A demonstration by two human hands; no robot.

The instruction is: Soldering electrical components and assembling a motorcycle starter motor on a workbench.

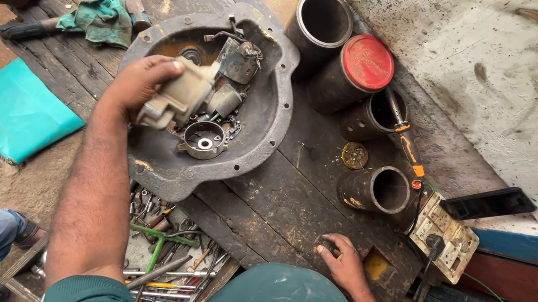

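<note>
My left hand grips a pale beige metal part and holds it over a large grey metal housing that lies like a dish on the dark wooden bench. Inside the housing sit a round metal ring piece, a grey bracket with wires and other small parts. My right hand rests on the bench's near edge, fingers curled on the wood by a small dark object; whether it holds that object I cannot tell.
Several dark metal cylinders stand right of the housing, one with a red lid. An orange-handled tool, a switch board and a black phone lie at right. Loose tools fill a tray below-left. A green rag lies at top.
</note>
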